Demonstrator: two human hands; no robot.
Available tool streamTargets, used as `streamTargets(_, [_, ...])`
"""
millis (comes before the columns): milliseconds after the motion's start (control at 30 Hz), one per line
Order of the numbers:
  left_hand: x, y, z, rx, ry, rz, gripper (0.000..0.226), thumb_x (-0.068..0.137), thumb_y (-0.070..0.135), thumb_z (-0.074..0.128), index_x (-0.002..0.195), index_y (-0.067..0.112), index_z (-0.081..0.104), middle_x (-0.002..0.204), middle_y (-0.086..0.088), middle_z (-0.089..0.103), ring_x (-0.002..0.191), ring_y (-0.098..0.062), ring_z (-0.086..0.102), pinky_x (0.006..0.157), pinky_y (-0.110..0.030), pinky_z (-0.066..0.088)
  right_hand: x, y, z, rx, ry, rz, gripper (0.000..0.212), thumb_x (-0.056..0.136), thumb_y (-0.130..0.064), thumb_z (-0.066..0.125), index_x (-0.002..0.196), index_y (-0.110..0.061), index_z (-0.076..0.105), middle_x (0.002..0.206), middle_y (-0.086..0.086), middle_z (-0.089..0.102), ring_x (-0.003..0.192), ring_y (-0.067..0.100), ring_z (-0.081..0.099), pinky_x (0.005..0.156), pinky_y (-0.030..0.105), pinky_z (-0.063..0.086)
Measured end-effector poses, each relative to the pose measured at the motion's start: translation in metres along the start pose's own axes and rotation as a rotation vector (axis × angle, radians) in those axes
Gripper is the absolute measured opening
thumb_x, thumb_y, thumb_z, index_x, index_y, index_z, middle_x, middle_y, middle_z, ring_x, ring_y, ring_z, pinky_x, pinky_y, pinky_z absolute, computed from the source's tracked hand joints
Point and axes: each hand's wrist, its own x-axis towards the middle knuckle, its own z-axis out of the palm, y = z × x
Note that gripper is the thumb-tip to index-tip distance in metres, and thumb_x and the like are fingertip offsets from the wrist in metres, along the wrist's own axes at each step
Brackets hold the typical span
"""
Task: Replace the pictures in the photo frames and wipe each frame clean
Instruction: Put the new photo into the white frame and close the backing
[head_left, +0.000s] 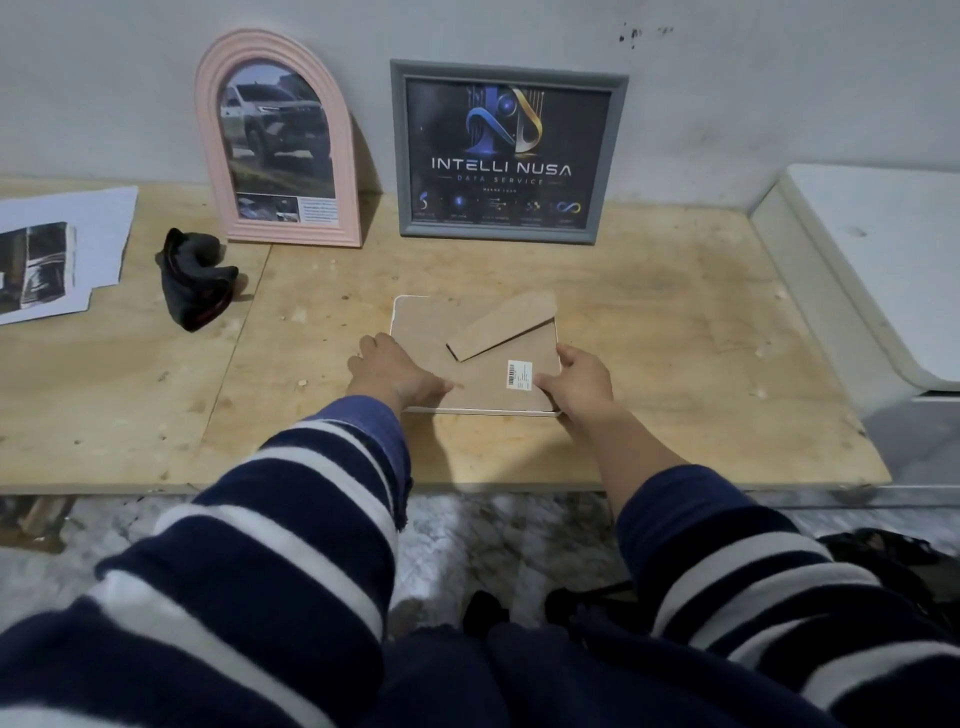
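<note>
A white photo frame (475, 358) lies face down on the wooden table (649, 364), near the front edge and about in the middle. Its brown back board faces up. A brown stand flap (501, 325) sticks up from the back and points to the far right. A small white sticker (519, 374) with a bar code sits on the back, near the right side.

The left hand (392, 371) lies on the near left corner of the frame. Its thumb presses flat on the brown back and its fingers curl round the left edge, so it is holding the frame. The right hand (576, 384) holds the near right corner. Its thumb lies on the back, just beside the sticker, and its fingers wrap round the right edge. Both arms wear sleeves with dark blue and white stripes.

2 more frames stand at the far side, leaning on the wall. The pink arched frame (278, 140) on the left shows a car. The grey frame (506, 153) to its right shows a dark poster with the words INTELLI NUSA.

A black cloth (195, 278) lies bunched up on the table, to the left of the white frame and well apart from it. Sheets of paper (57, 249) with a dark print lie at the far left. A white box (878, 270) sits at the right end of the table.
</note>
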Motion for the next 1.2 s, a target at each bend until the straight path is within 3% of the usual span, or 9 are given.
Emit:
streamTargets(100, [-0.004,0.005,0.004,0.015,0.022,-0.005,0.107,0.060,0.055,0.084,0.138,0.008,0.027,0.135,-0.008,0.032,0.128,-0.030,0.032,0.100,-0.043,0.038,0.001,0.003,-0.003,-0.075,0.020,-0.024,0.063,0.081,-0.013,0.072,0.139,-0.015,0.047,0.138,0.002,0.054,0.118,0.023,0.058,0.100,0.041,0.048])
streamTargets(300, [-0.007,0.018,0.007,0.108,-0.015,-0.079,0.122,0.054,0.058,0.086,0.142,0.007,0.020,0.138,-0.007,0.026,0.131,-0.029,0.027,0.104,-0.046,0.036,0.002,0.006,-0.010,-0.167,-0.066,-0.047,0.072,0.084,-0.016,0.070,0.147,-0.014,0.035,0.149,0.000,0.042,0.136,0.020,0.042,0.111,0.030,0.033])
streamTargets(367, [-0.007,0.022,0.007,0.117,-0.007,-0.105,0.122,0.054,0.057,0.087,0.142,0.007,0.020,0.138,-0.007,0.026,0.131,-0.029,0.027,0.104,-0.046,0.036,0.007,0.006,-0.019,-0.114,-0.182,0.024,0.086,0.078,-0.010,0.076,0.150,-0.016,0.030,0.147,-0.003,0.043,0.131,0.019,0.045,0.111,0.031,0.034])
streamTargets(433, [-0.007,0.024,0.008,0.134,-0.007,-0.118,0.121,0.055,0.056,0.086,0.142,0.007,0.020,0.138,-0.008,0.026,0.131,-0.029,0.027,0.104,-0.046,0.036,0.009,0.005,-0.025,-0.155,-0.247,0.055,0.093,0.074,-0.007,0.080,0.150,-0.019,0.028,0.127,-0.004,0.049,0.114,0.016,0.051,0.104,0.029,0.039])
streamTargets(567, [-0.008,0.027,0.008,0.163,-0.020,-0.137,0.120,0.056,0.057,0.086,0.142,0.006,0.020,0.138,-0.009,0.026,0.130,-0.029,0.027,0.104,-0.046,0.035,0.007,-0.001,-0.023,-0.276,-0.226,-0.018,0.091,0.073,-0.009,0.080,0.146,-0.018,0.027,0.135,0.006,0.051,0.111,0.024,0.056,0.096,0.036,0.047])
streamTargets(700, [-0.008,0.030,0.007,0.166,-0.028,-0.151,0.119,0.058,0.055,0.086,0.143,0.006,0.019,0.138,-0.009,0.025,0.131,-0.029,0.026,0.106,-0.047,0.035,0.005,-0.005,-0.022,-0.299,-0.224,-0.017,0.086,0.075,-0.010,0.077,0.145,-0.018,0.027,0.124,0.009,0.056,0.106,0.027,0.059,0.087,0.039,0.052])
streamTargets(867, [-0.009,0.032,0.007,0.165,-0.038,-0.158,0.117,0.059,0.053,0.085,0.144,0.007,0.019,0.138,-0.009,0.025,0.131,-0.030,0.025,0.106,-0.047,0.034,0.001,-0.004,-0.026,-0.469,-0.259,-0.077,0.087,0.086,-0.024,0.069,0.153,-0.021,0.014,0.150,0.004,0.038,0.132,0.024,0.043,0.105,0.034,0.039])
streamTargets(1033, [-0.011,0.035,0.005,0.180,-0.058,-0.164,0.116,0.062,0.052,0.084,0.145,0.006,0.018,0.138,-0.009,0.025,0.130,-0.030,0.026,0.104,-0.045,0.035,-0.003,-0.009,-0.031,-0.952,-0.318,-0.135,0.078,0.094,-0.051,0.045,0.153,-0.030,-0.001,0.149,0.005,0.040,0.132,0.029,0.042,0.102,0.042,0.037])
streamTargets(1200, [-0.012,0.037,0.005,0.186,-0.059,-0.173,0.116,0.062,0.052,0.083,0.145,0.006,0.017,0.137,-0.009,0.025,0.130,-0.030,0.026,0.103,-0.045,0.036,-0.003,-0.020,-0.030,-1.082,-0.268,-0.172,0.074,0.092,-0.051,0.046,0.153,-0.026,0.012,0.134,0.003,0.054,0.123,0.027,0.048,0.097,0.041,0.031])
